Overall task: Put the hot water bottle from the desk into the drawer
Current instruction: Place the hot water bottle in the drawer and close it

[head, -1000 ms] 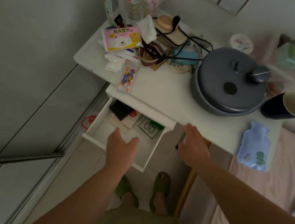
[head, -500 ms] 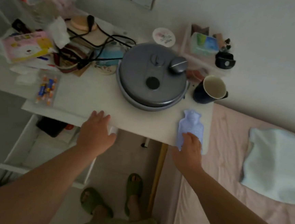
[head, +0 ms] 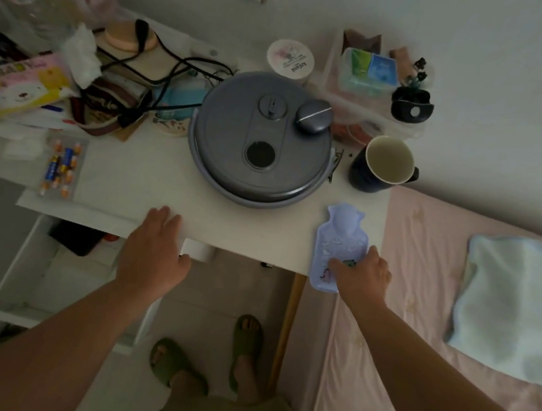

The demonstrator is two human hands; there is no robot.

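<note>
The small pale-blue rubber hot water bottle (head: 338,244) with cloud and dinosaur prints lies flat at the near right corner of the white desk (head: 154,175), its bottom end overhanging the near edge and its neck pointing far. The right hand (head: 363,274) rests on its lower right part, fingers curled over the near end and edge; whether it has truly closed on the bottle I cannot tell. Just beyond the bottle sit a round grey lidded pot (head: 260,139) and, to its right, a dark blue mug (head: 383,164). The left hand (head: 152,255) lies open, palm down, on the desk's near edge, holding nothing. Below it to the left, the white drawer (head: 11,277) stands pulled open.
</note>
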